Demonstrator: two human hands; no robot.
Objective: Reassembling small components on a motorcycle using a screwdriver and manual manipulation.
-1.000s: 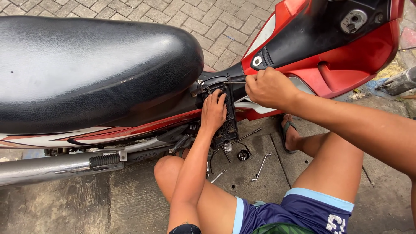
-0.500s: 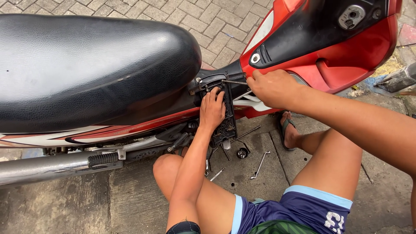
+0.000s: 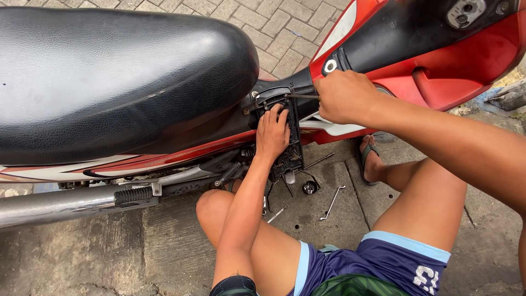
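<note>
Left hand point(image 3: 272, 134): arm extended forward, palm down, fingers point(image 3: 280, 113) spread and pressed flat. Right hand point(image 3: 344, 97): forearm entering from the right, fingers curled shut in a fist.

I squat outdoors in flat daylight, on a grey concrete slab point(image 3: 82, 257) that is stained, pitted and cracked along its joints. Beyond it, at the top of my view, the ground is laid with small grey-brown paving bricks point(image 3: 274, 24) set in a staggered pattern. At the far right edge the concrete turns rougher, with a bluish patch point(image 3: 489, 98) and a weathered grey piece point(image 3: 512, 97) lying beside it, too cut off for me to tell what it is.
</note>
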